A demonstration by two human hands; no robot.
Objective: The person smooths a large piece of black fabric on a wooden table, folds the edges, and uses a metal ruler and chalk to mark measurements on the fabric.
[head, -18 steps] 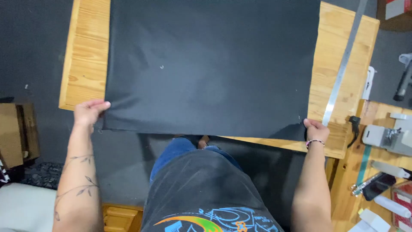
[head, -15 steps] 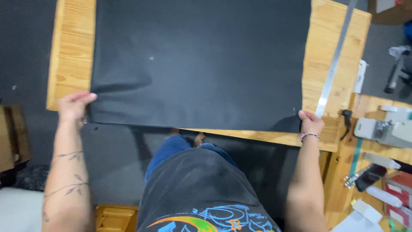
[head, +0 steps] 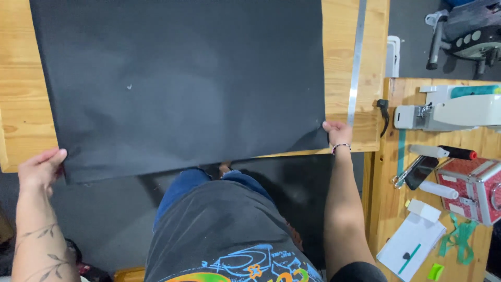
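A large black sheet (head: 182,83) lies spread over a wooden table (head: 21,115), its near edge hanging a little past the table's front. My left hand (head: 40,168) grips the sheet's near left corner, off the table's edge. My right hand (head: 338,133) pinches the near right corner on the tabletop. A long metal ruler (head: 357,57) lies on the wood just right of the sheet, its near end by my right hand.
To the right stands a second wooden bench (head: 386,209) with a white sewing machine (head: 454,108), thread spools (head: 443,152), a phone (head: 420,172), a red patterned case (head: 469,188), white paper (head: 412,245) and green ribbon (head: 459,235). Dark floor lies below.
The sheet and both hands have come toward me and lower in view. The left corner now hangs past the table's front edge.
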